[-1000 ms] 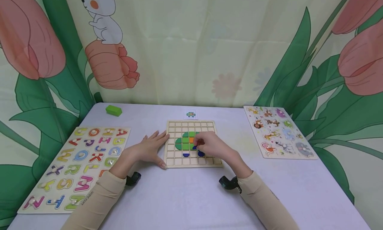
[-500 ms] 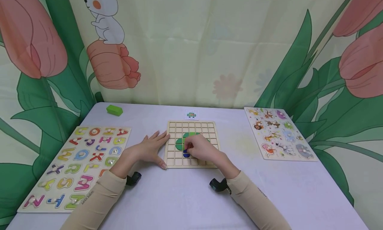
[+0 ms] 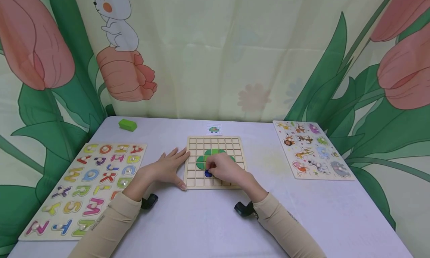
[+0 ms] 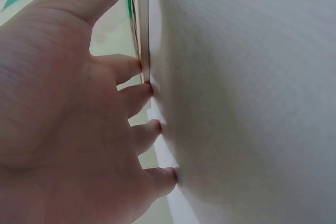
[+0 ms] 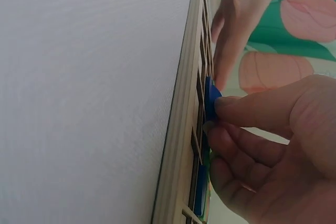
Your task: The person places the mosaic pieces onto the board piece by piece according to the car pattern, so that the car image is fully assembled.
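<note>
A wooden grid board (image 3: pixel 195 181) lies mid-table with green tiles (image 3: pixel 200 162) set in its cells. My left hand (image 3: pixel 168 166) is spread flat beside it, fingertips and thumb at the board's left edge. In the left wrist view, the fingers (image 4: pixel 139 98) reach the table along that edge. Over the board's lower middle, my right hand (image 3: pixel 225 168) pinches a small blue tile with a rounded edge (image 5: pixel 211 98) between thumb and forefinger, down at the grid. Another blue tile (image 5: pixel 200 190) sits in a cell nearer the camera. My right hand hides several cells.
Behind the board lies a small pattern card (image 3: pixel 214 129). A letter puzzle board (image 3: pixel 77 198) is at the left, partly under my left forearm, and an animal puzzle board (image 3: pixel 314 149) at the right. A green block (image 3: pixel 127 124) rests at the back left.
My right hand has moved left across the board, from the blue tiles on the right to the one at lower middle, and then stayed there. My left hand has kept its place.
</note>
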A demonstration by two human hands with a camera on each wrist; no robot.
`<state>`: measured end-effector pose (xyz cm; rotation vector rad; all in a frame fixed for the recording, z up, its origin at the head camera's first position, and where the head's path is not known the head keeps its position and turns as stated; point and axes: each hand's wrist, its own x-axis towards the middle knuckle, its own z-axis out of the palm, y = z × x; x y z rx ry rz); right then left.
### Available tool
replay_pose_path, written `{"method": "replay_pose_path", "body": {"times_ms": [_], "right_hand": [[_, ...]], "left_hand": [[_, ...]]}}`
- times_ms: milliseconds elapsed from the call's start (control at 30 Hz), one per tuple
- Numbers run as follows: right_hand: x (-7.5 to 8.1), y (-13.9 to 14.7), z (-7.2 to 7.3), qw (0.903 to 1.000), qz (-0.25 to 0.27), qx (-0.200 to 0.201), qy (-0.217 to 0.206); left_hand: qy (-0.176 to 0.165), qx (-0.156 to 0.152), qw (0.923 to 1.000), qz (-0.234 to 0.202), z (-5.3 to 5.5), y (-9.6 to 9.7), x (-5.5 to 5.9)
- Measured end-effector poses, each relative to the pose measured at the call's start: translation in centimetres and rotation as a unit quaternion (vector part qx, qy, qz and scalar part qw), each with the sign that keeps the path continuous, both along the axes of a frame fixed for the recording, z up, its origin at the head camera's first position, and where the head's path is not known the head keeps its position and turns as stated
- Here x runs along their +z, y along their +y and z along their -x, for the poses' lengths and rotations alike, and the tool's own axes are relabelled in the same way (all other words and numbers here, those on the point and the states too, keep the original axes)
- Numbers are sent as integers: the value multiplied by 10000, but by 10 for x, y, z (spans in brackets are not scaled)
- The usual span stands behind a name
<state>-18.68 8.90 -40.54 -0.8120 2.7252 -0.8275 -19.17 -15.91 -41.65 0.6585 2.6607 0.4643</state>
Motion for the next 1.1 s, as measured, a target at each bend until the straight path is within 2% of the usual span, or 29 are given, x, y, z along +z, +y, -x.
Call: {"method": "replay_pose_path", "body": {"times_ms": [400, 1100], "right_hand": [[-6, 1, -1, 9998, -180, -51, 113], [-4, 1, -4, 9991, -358, -116, 189]], "left_hand": [[28, -2, 10000, -2, -2, 0, -1], [57, -11, 10000, 26, 2, -1, -5]]}}
